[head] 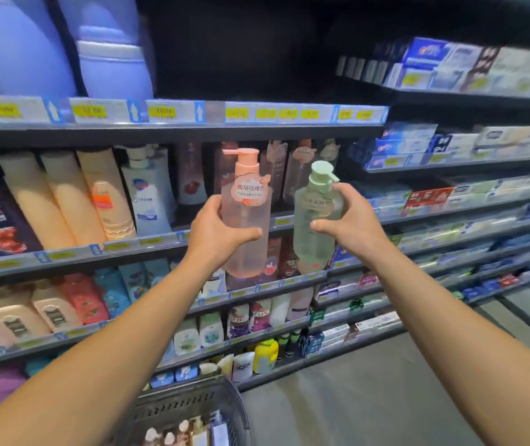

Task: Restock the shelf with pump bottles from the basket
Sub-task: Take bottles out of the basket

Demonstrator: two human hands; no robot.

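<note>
left hand (217,228) grips pink bottle (247,217), upright, pink pump; right hand (350,225) grips green bottle (317,217), tilted, green pump | both translucent, before shelf (173,130) | basket (193,410) below

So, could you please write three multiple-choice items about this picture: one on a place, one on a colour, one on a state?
1. Where is the basket?
A. On the top shelf
B. Low, at the bottom edge of the view, between the forearms
C. Hanging from the right hand

2. What colour is the pump of the bottle held by the left hand?
A. Pink
B. Blue
C. Black

3. What is the state of the right hand?
A. Open and idle
B. Resting flat on a shelf
C. Gripping the green pump bottle

Answers:
1 B, the basket sits below both arms.
2 A, the pink pump bottle has a pink pump.
3 C, its fingers curl round the bottle.
</note>
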